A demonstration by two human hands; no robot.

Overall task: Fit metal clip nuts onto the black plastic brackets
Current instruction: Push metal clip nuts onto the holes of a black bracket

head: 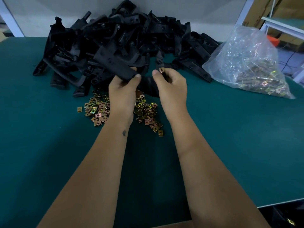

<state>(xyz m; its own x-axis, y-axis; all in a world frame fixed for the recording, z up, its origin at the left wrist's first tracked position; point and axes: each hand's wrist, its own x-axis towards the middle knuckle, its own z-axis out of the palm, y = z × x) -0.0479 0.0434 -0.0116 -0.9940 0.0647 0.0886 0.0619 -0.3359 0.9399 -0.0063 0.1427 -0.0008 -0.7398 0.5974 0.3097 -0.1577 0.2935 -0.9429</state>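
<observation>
Gripping a black bracket (115, 63), left hand (122, 94); right hand (171, 86) pinches a clip nut (161, 70) just beside it.

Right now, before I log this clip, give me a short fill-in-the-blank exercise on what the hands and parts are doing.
1. The right hand pinches a single ____.
2. The left hand grips a ____ bracket.
3. The loose clip nuts lie on the ____ table.
4. The plastic bag lies to the ____ of the bracket pile.

Missing words: clip nut; black; green; right
</observation>
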